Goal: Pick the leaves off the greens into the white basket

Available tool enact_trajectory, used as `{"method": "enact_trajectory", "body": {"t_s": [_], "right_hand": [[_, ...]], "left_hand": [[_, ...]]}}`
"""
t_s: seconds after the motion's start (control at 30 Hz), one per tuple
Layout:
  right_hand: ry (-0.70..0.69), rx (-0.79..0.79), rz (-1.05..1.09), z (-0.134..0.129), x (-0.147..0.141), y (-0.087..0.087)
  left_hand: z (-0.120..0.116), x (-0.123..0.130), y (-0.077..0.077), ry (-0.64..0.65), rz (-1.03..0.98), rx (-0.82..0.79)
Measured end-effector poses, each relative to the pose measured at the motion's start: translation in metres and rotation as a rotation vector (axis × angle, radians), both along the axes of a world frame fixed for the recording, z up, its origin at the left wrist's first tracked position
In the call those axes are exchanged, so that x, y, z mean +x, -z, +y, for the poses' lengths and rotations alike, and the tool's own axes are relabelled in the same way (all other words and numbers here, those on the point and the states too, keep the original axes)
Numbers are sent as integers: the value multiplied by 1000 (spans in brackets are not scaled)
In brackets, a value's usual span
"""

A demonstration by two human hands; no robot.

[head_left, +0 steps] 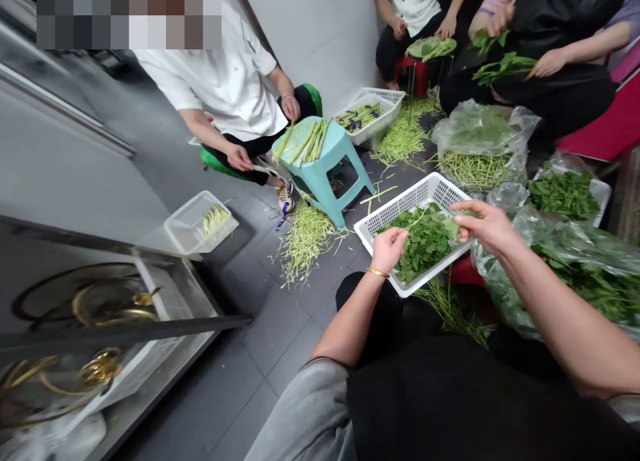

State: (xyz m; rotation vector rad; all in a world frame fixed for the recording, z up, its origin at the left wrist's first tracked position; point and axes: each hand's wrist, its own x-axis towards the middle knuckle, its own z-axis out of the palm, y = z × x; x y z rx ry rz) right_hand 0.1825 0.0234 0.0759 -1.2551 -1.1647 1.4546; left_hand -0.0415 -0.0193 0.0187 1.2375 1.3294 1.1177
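Observation:
A white perforated basket (363, 237) full of picked green leaves (425, 244) is in front of me. Above its near left side, my left hand (390, 249) is closed in a pinch on a thin green stem (419, 221) that points toward the right. Over the basket's right end, my right hand (485, 226) has its thumb and fingers closed on a leafy green sprig (454, 229), partly hidden by the fingers. A gap separates the two hands. Below the basket lies a heap of loose stems (453, 307).
To my right are a plastic bag of leafy greens (590, 274) and a tub of leaves (565, 193). A turquoise stool (327, 181) holds asparagus, with peelings (307, 241) beneath. Co-workers sit across from me. A metal rack (200, 291) stands left.

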Motion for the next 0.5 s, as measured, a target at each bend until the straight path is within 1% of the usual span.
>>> {"method": "enact_trajectory", "body": {"t_s": [0.07,0.1,0.13,0.17,0.2,0.23,0.3,0.33,0.37,0.4,0.43,0.5], "right_hand": [[-178,-98,-82,-1,-24,1],[-237,-152,-111,0,-34,3],[-269,-193,-134,3,-42,6],[-277,-212,-150,7,-46,10],[-255,-198,-146,12,-47,14],[-200,-156,-115,17,-45,18],[-68,-63,2,25,-36,25],[-37,-48,59,27,-31,27],[-47,-61,97,27,-28,30],[-101,-93,108,26,-27,32],[-183,-126,92,24,-28,33],[-323,-137,1,19,-35,37]], "left_hand": [[0,1,3,-23,214,159],[-1,2,4,-27,286,214],[-1,3,6,-25,321,243],[0,3,7,-24,309,241],[1,4,8,-24,251,205],[3,4,9,-23,152,139],[8,2,10,-5,-120,-43],[10,2,10,16,-257,-131],[13,2,10,48,-374,-204],[15,2,9,86,-459,-256],[16,3,9,123,-511,-290],[18,7,9,160,-523,-323]]}}
